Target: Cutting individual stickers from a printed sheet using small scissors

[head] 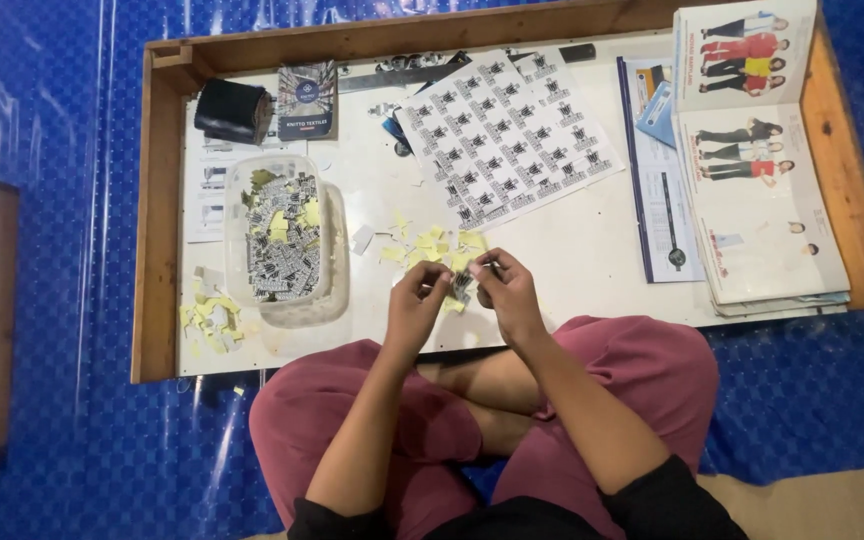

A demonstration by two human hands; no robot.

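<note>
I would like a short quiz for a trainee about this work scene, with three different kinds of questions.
1. True or false: both hands are at one small printed label.
2. Which thing holds the cut labels? A) clear plastic tub B) black roll C) open catalogue
3. What colour are the paper scraps beyond the hands?

Key: 1 true; 2 A; 3 yellow. The left hand and right hand meet over the white tabletop.

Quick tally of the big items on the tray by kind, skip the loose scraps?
Sticker sheet: 1
Clear plastic container: 1
Black roll: 1
Small booklet: 1
Catalogue stack: 1
Blue-edged folder: 1
Total: 6
</note>
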